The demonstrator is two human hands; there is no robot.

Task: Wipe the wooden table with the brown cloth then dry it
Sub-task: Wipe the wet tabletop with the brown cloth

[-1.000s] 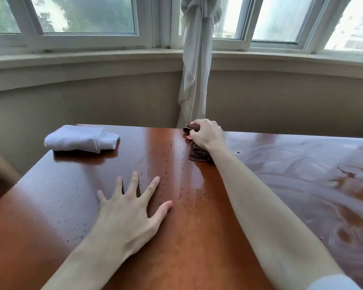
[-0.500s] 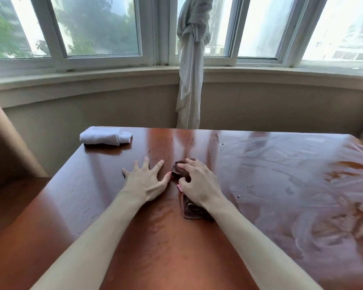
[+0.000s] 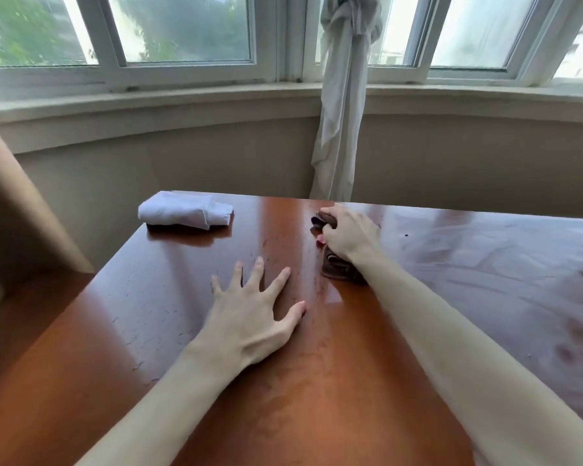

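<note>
Wooden table (image 3: 155, 317): right half streaked wet, left part dry-looking. Right hand (image 3: 349, 235) clenched on brown cloth (image 3: 337, 269), pushed from mid-table back to far edge; wiping stroke ongoing. Left hand (image 3: 249, 317) spread flat, bracing. White cloth (image 3: 182, 211) unused; drying pending.

White cloth (image 3: 185, 210) (far-left corner) blocks table (image 3: 350, 381).

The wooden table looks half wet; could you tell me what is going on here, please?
A person is wiping the wooden table. The right hand presses the brown cloth near the far edge, while the left hand rests flat, fingers spread. Wet streaks cover the right side. A folded white cloth lies untouched at the far left corner.
</note>
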